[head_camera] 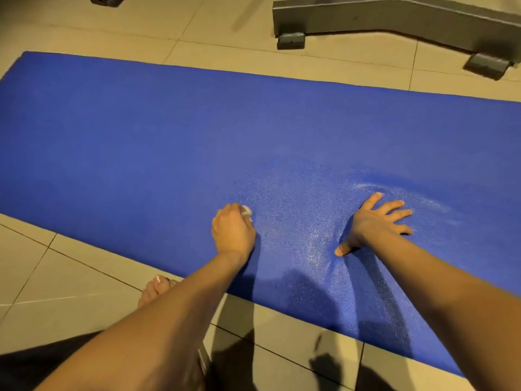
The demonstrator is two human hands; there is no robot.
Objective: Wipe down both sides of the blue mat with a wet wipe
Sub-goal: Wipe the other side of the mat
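The blue mat (169,142) lies flat on the tiled floor and runs across the whole view. My left hand (233,229) is curled into a fist near the mat's near edge and grips a small white wet wipe (247,212), which pokes out past the knuckles and touches the mat. To its right, my right hand (377,221) lies flat on the mat with fingers spread, pressing it down. A shiny wet patch (304,221) shows on the mat between and beyond the two hands.
A grey metal frame base (394,21) with rubber feet stands on the tiles beyond the mat at the upper right. A bare foot (156,289) rests on the floor just off the mat's near edge. Beige tiles (70,277) surround the mat.
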